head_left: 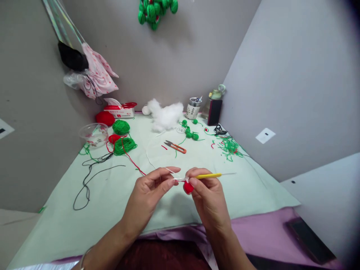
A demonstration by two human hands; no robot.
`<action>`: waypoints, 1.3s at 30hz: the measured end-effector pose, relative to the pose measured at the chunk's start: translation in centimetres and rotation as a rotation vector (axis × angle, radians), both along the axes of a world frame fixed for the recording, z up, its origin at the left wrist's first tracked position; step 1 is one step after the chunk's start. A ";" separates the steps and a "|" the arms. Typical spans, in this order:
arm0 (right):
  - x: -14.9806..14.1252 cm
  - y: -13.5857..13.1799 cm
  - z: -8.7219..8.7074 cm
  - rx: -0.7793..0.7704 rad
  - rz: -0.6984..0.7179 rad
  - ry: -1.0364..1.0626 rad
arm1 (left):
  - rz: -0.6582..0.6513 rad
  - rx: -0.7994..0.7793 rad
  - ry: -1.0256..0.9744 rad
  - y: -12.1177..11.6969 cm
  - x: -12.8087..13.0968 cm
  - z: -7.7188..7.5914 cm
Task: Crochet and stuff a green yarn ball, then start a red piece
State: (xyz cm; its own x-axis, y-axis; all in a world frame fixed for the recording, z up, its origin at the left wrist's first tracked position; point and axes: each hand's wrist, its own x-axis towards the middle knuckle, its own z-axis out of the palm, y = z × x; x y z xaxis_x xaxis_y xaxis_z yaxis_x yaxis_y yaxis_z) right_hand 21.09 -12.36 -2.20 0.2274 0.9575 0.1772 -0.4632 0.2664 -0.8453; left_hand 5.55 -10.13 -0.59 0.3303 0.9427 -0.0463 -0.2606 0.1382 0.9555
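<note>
My right hand point(206, 193) is closed round a crochet hook with a yellow handle point(208, 176), which lies level and points left. A small red crocheted piece point(188, 186) hangs under the hook at my right thumb and fingertips. Across from it, my left hand point(149, 193) pinches yarn near the hook's silver tip, its index finger raised with white yarn point(168, 170) running over it. Red yarn point(134, 162) leads from the left fingers back to the yarn on the table. The stitches between the hands are too small to make out.
Orange thread snips point(176, 146) lie beyond my hands. White stuffing point(165, 115), small green balls point(192, 135) and a pen tin point(193, 108) are farther back. Green yarn point(125, 145) and black cord point(89, 176) lie left, green scraps point(231, 147) right. Walls enclose the table point(253, 191).
</note>
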 end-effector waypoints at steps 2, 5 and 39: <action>0.1 -0.3 0.3 0.019 -0.023 -0.024 | -0.009 -0.065 -0.072 -0.3 0.3 0.5; 0.1 -0.7 0.6 0.037 -0.044 -0.023 | -0.049 -0.214 -0.239 -0.7 1.1 1.1; 0.9 -1.5 -0.6 0.095 0.058 0.004 | 0.002 0.021 0.032 -1.4 1.3 1.3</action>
State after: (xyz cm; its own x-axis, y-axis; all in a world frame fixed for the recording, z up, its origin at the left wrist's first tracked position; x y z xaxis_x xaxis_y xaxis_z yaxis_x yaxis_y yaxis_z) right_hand 21.97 -13.86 -2.81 0.1734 0.9479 0.2673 -0.4835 0.3184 -0.8154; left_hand 6.89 -11.48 0.71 0.3267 0.9444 -0.0374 -0.2298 0.1178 0.9661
